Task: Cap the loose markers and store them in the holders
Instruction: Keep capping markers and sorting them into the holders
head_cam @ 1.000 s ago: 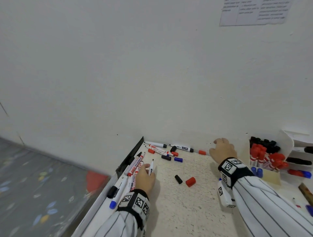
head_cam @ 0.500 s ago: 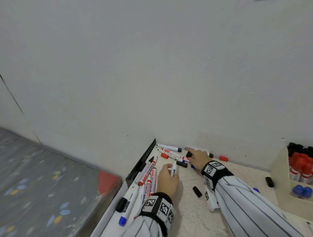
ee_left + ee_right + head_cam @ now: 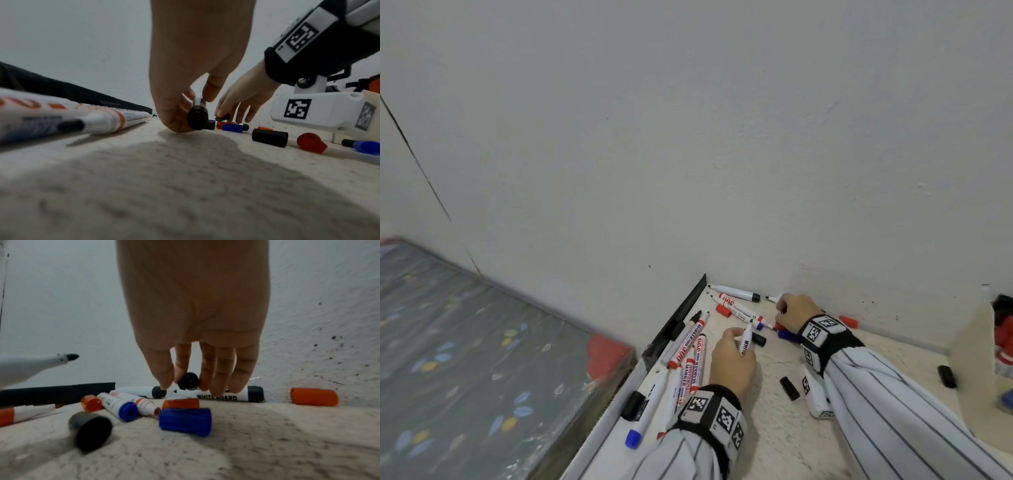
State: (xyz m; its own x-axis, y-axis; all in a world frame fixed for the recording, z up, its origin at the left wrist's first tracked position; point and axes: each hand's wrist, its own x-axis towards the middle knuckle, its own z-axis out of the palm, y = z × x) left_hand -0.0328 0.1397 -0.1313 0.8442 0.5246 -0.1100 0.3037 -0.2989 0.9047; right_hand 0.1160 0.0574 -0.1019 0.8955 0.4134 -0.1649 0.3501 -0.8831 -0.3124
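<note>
My left hand (image 3: 736,337) pinches an uncapped black whiteboard marker (image 3: 746,339), tip pointing at the wall; its black rear end (image 3: 197,117) faces the left wrist camera. My right hand (image 3: 786,306) is at the wall, thumb and fingers pinching a black cap (image 3: 188,381) just above a capless black marker (image 3: 218,394). Several more loose markers (image 3: 690,346) lie along the table's left edge. Loose caps lie around: blue (image 3: 185,421), black (image 3: 90,428), red (image 3: 314,396). The beige holder (image 3: 972,359) stands at the far right with red markers inside.
The white wall runs right behind the pile. A black rail (image 3: 681,315) borders the table's left edge, with a patterned mattress (image 3: 465,342) below it. Other black caps (image 3: 789,273) (image 3: 947,377) lie on the speckled tabletop (image 3: 774,411).
My right hand has moved left from near the holder to the pile by the wall and picked up a black cap. My left hand still holds the uncapped marker.
</note>
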